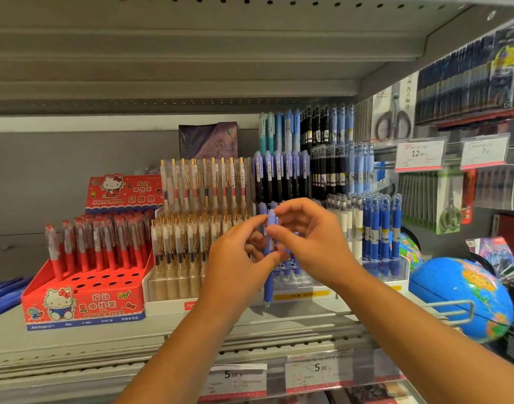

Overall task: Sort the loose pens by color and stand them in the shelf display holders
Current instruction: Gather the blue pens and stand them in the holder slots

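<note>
While being gripped, blue pens [271,221]: standing near upright, long axis running top to bottom, clicker ends pointing up.
Lowest pen [268,287]: hanging below the hands, tip pointing down.
Look: periwinkle barrels with matching clips; fingers are hiding the count.
Place: hovering before the middle display holder [302,293], between the gold-clip pens [191,228] and the dark-blue pens [381,228].
Left hand [244,258]: curling thumb and fingers around the lower barrels.
Right hand [311,243]: pinching the upper ends with thumb and forefinger, other fingers arching loosely.
Red holder [83,304]: sitting at the left on the shelf [75,339], red pens [98,243] filling its back rows.
</note>
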Motion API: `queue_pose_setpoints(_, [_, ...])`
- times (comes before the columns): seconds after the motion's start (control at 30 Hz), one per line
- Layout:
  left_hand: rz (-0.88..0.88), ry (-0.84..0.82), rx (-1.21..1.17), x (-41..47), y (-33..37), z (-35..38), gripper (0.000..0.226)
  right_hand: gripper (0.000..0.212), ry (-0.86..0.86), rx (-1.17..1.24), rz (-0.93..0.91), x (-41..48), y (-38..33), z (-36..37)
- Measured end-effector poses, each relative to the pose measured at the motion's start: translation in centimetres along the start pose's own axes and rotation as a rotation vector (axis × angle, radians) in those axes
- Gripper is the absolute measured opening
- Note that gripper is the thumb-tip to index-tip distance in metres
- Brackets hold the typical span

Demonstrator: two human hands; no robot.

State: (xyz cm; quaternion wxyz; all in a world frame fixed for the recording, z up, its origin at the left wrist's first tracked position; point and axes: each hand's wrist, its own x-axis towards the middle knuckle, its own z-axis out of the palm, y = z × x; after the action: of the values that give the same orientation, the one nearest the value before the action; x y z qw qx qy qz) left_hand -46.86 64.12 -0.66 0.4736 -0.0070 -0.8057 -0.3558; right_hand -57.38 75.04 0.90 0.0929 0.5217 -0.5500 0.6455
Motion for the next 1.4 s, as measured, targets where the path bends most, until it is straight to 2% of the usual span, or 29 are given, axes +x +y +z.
queue_pose_setpoints(0.13, [0.248, 0.126, 0.231, 0.4, 0.4, -0.3, 0.033, 0.023, 0.194, -0.013, -0.060, 0.4, 0.0, -0.9])
queue_pose_setpoints(0.23, [0.395, 0.097, 0.498, 2.0, 0.6, -0.7, 0.031, 0.023, 0.346, -0.029, -0.123, 0.7, 0.2, -1.6])
queue_pose_setpoints(0.4, [0.445, -0.085, 0.845, 5.3, 0.5, -0.7, 0.060, 0.023, 0.480, -0.229, -0.174, 1.3, 0.7, -2.2])
queue_pose_setpoints(0.53, [0.399, -0.221, 1.069, 7.1, -0.8, 0.2, 0.083, 0.027, 0.492, -0.461, -0.214, 1.6, 1.2, -2.4])
queue_pose_setpoints(0.67, [0.356, -0.290, 1.107, 7.6, -1.8, 0.9, 0.089, 0.028, 0.450, -0.603, -0.140, 1.6, 1.4, -2.4])
queue_pose_setpoints(0.97, [0.382, -0.262, 1.152, 7.5, -2.3, 1.3, 0.089, 0.022, 0.281, -0.758, 0.176, 2.1, 1.8, -1.7])
queue_pose_setpoints(1.1, [0.375, -0.264, 1.174, 7.4, -2.4, 1.4, 0.089, 0.028, 0.212, -0.830, 0.243, 2.3, 1.5, -1.4])
queue_pose_setpoints(1.27, [0.360, -0.287, 1.186, 7.5, -2.3, 1.5, 0.089, 0.028, 0.211, -0.875, 0.256, 1.9, 1.5, -1.4])
queue_pose_setpoints(1.4, [0.339, -0.340, 1.154, 7.8, -1.9, 1.3, 0.085, 0.039, 0.170, -0.897, 0.258, 1.5, 1.7, -1.6])
